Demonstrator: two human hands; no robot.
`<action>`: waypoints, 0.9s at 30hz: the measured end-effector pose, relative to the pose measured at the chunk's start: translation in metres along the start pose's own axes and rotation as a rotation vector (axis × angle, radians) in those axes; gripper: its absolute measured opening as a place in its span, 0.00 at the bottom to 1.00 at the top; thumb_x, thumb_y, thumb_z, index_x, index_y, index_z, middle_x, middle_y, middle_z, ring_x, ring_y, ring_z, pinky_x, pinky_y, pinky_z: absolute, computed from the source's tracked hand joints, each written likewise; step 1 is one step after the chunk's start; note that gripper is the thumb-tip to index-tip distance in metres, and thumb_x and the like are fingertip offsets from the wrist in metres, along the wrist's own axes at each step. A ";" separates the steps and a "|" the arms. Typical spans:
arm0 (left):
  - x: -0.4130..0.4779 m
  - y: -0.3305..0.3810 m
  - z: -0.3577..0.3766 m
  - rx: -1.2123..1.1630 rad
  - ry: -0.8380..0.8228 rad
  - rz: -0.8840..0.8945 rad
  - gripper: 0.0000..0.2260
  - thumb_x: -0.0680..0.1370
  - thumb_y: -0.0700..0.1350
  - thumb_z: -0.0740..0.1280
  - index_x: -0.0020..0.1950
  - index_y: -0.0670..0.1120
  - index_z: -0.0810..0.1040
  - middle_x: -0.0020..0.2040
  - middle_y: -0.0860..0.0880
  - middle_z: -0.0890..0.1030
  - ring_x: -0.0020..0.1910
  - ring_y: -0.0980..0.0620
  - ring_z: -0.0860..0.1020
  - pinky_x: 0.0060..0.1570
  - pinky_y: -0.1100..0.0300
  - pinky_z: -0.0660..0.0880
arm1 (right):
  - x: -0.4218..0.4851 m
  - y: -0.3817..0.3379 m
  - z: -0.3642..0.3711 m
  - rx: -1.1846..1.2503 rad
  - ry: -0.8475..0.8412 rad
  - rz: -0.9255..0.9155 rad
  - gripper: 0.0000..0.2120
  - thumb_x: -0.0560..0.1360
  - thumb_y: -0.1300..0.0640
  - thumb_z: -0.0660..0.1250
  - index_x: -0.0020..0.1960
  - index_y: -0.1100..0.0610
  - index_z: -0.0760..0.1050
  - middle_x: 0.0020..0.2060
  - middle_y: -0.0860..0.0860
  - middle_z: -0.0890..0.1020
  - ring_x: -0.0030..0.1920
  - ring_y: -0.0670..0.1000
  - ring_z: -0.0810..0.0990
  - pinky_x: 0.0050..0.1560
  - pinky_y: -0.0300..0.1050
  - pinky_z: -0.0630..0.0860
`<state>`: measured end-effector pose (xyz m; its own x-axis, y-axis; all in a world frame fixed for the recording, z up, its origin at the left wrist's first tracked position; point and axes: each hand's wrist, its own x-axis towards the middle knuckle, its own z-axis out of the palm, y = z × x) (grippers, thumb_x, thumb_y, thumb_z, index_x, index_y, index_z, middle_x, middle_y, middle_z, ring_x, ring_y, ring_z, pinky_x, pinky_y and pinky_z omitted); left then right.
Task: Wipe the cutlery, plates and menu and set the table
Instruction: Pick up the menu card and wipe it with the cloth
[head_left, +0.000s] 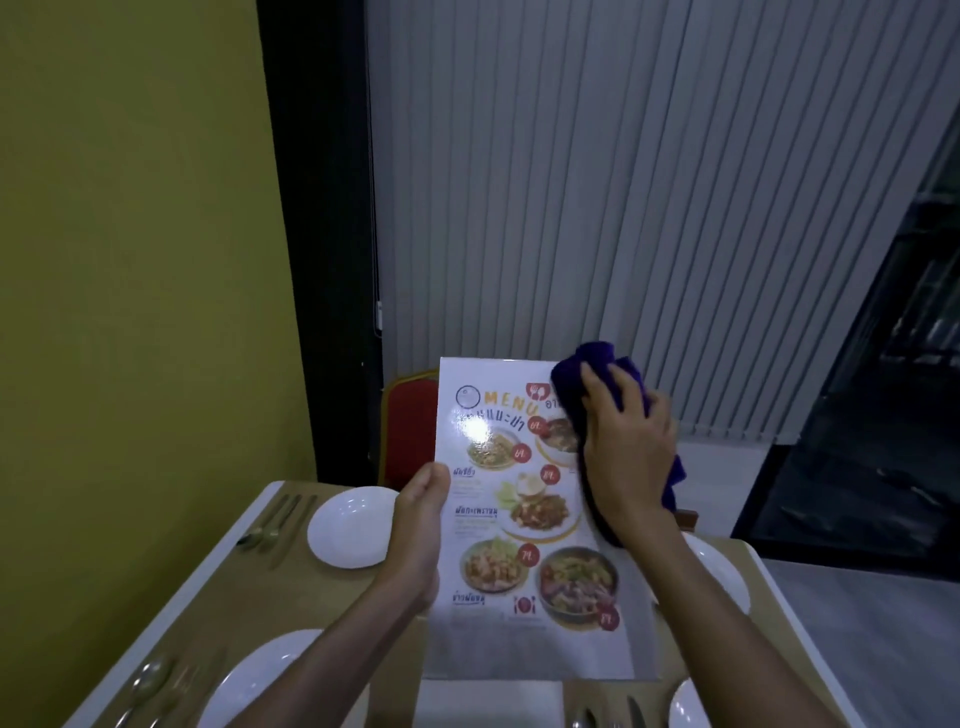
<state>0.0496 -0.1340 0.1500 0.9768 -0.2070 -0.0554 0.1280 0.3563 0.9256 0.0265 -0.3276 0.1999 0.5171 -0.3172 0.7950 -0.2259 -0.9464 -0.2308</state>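
A laminated menu (511, 525) with food pictures stands upright above the table. My left hand (418, 525) grips its left edge. My right hand (631, 441) presses a purple cloth (587, 384) against the menu's upper right part. White plates lie on the table: one at the far left (345, 527), one at the near left (249, 680), one at the right (727, 571) partly hidden by my right arm, one at the bottom right edge (688, 706). Cutlery lies left of the far plate (275, 519), at the near left (150, 686) and at the bottom (608, 717).
The wooden table (291, 597) has a white border. A red chair (408, 426) stands behind it. A yellow wall is on the left, grey vertical blinds are behind, and dark glass is on the right.
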 end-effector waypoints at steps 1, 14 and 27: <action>0.000 0.002 0.002 0.003 -0.006 0.004 0.13 0.84 0.49 0.58 0.52 0.45 0.80 0.52 0.41 0.85 0.52 0.40 0.84 0.53 0.39 0.79 | 0.009 -0.001 -0.001 0.001 0.026 0.000 0.24 0.74 0.65 0.69 0.69 0.53 0.75 0.66 0.58 0.76 0.59 0.68 0.74 0.53 0.62 0.72; 0.001 -0.002 0.019 -0.058 -0.018 -0.042 0.15 0.84 0.48 0.57 0.65 0.45 0.77 0.61 0.40 0.81 0.65 0.38 0.75 0.68 0.37 0.68 | -0.027 -0.064 0.011 0.015 -0.081 -0.424 0.28 0.70 0.63 0.70 0.70 0.53 0.72 0.67 0.56 0.76 0.59 0.65 0.74 0.53 0.58 0.74; 0.025 0.018 -0.006 -0.109 0.036 -0.146 0.17 0.84 0.51 0.57 0.63 0.43 0.78 0.57 0.39 0.83 0.55 0.39 0.82 0.52 0.45 0.79 | -0.122 0.004 -0.012 0.179 -0.253 -0.856 0.30 0.66 0.63 0.78 0.66 0.51 0.76 0.67 0.51 0.78 0.60 0.62 0.79 0.49 0.57 0.80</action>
<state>0.0772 -0.1270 0.1630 0.9517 -0.2318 -0.2015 0.2849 0.4218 0.8608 -0.0471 -0.2918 0.1089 0.6196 0.5144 0.5928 0.4391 -0.8532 0.2815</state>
